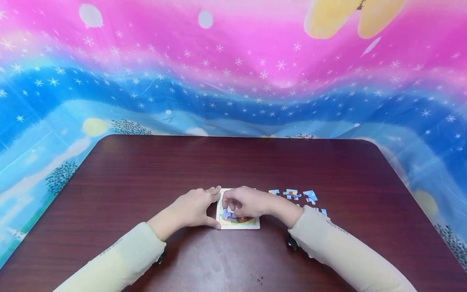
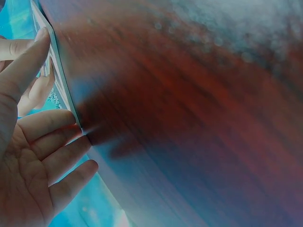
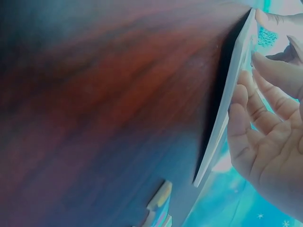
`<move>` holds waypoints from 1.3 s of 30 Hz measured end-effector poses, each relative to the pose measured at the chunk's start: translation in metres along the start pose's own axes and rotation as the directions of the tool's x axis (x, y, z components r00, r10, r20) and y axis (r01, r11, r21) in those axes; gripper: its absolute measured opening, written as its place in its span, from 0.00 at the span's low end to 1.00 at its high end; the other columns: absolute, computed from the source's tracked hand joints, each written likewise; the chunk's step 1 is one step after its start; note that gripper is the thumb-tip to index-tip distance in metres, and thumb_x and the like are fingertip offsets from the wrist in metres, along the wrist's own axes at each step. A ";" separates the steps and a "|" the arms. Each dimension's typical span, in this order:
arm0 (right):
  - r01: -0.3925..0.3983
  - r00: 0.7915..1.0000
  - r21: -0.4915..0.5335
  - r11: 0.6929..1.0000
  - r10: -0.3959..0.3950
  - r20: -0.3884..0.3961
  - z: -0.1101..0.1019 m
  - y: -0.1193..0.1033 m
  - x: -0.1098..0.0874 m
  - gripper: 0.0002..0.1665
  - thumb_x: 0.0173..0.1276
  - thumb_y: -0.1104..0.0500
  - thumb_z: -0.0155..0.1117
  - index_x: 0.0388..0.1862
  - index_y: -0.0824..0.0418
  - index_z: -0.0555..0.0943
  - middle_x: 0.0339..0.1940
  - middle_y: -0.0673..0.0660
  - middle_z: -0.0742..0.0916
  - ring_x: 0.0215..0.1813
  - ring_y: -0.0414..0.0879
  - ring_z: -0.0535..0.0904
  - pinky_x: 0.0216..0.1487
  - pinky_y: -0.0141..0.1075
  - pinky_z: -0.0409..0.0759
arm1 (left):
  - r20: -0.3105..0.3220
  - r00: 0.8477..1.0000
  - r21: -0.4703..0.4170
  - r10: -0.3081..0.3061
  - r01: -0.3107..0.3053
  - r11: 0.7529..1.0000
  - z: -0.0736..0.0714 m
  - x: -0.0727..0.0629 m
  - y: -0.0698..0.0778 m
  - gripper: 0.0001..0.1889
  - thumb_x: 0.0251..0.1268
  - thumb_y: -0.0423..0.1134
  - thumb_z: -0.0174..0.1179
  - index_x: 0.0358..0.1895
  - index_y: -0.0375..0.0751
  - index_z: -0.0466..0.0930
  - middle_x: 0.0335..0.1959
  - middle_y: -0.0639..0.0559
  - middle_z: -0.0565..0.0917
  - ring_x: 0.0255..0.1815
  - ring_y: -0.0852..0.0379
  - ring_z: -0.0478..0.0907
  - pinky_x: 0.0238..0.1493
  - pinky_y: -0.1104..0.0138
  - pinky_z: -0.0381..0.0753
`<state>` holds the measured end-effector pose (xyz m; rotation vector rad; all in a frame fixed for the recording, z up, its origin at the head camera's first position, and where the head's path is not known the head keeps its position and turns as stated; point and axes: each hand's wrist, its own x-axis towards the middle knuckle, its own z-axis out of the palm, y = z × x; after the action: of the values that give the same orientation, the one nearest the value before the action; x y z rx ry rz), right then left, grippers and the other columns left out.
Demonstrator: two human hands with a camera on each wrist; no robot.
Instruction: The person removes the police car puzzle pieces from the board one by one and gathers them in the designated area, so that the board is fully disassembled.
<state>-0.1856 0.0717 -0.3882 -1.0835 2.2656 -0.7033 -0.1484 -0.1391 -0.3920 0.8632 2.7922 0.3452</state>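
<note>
From the head, a square, white-rimmed puzzle board (image 1: pixel 238 228) lies on the red-brown wooden desk (image 1: pixel 215 259); the left hand (image 1: pixel 195 207), fingers spread, touches it, and the right hand (image 1: pixel 249 202) hides its upper part. A pale sleeve (image 1: pixel 350 247) crowds loose multicoloured jigsaw pieces (image 1: pixel 292 193). Left wrist: board edge-on, cropped. Right wrist: cannot tell whether fingers pinch anything.

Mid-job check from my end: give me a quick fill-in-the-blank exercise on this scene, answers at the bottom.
1. The right hand reaches over the puzzle board; the hand at the board's near left corner is the ____ one.
2. In the head view, loose puzzle pieces lie to the ____ of the board.
3. On the cloth behind the table, pink lies above a dark ____ band.

Missing words: left; right; blue
</note>
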 end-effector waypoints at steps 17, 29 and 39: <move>0.032 0.999 0.172 0.985 -0.031 -0.011 0.000 0.000 0.000 0.09 0.64 0.70 0.67 0.40 0.59 0.79 0.31 0.48 0.83 0.30 0.36 0.76 0.34 0.28 0.76 | 0.004 1.000 0.000 -0.004 0.004 1.000 -0.001 -0.001 0.001 0.47 0.44 0.64 0.74 0.67 0.40 0.75 0.72 0.43 0.72 0.69 0.46 0.74 0.59 0.52 0.80; 0.034 0.999 0.204 0.978 -0.031 -0.018 0.001 -0.001 0.001 0.09 0.64 0.70 0.66 0.38 0.60 0.78 0.28 0.49 0.84 0.30 0.36 0.76 0.36 0.28 0.76 | 0.009 1.000 -0.005 -0.017 0.017 1.000 -0.001 -0.001 0.001 0.47 0.45 0.63 0.75 0.68 0.40 0.74 0.72 0.43 0.72 0.69 0.45 0.74 0.59 0.51 0.80; 0.043 0.999 0.230 0.972 -0.038 -0.023 -0.001 0.001 0.000 0.09 0.64 0.71 0.66 0.38 0.61 0.77 0.28 0.50 0.84 0.31 0.36 0.77 0.39 0.28 0.78 | 0.009 1.000 -0.004 -0.021 0.021 1.000 0.000 0.001 0.000 0.47 0.44 0.64 0.75 0.68 0.40 0.74 0.72 0.43 0.71 0.70 0.46 0.73 0.59 0.51 0.80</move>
<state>-0.1865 0.0721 -0.3883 -1.0167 2.1185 -0.9699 -0.1492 -0.1389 -0.3923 0.8316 2.7896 0.3424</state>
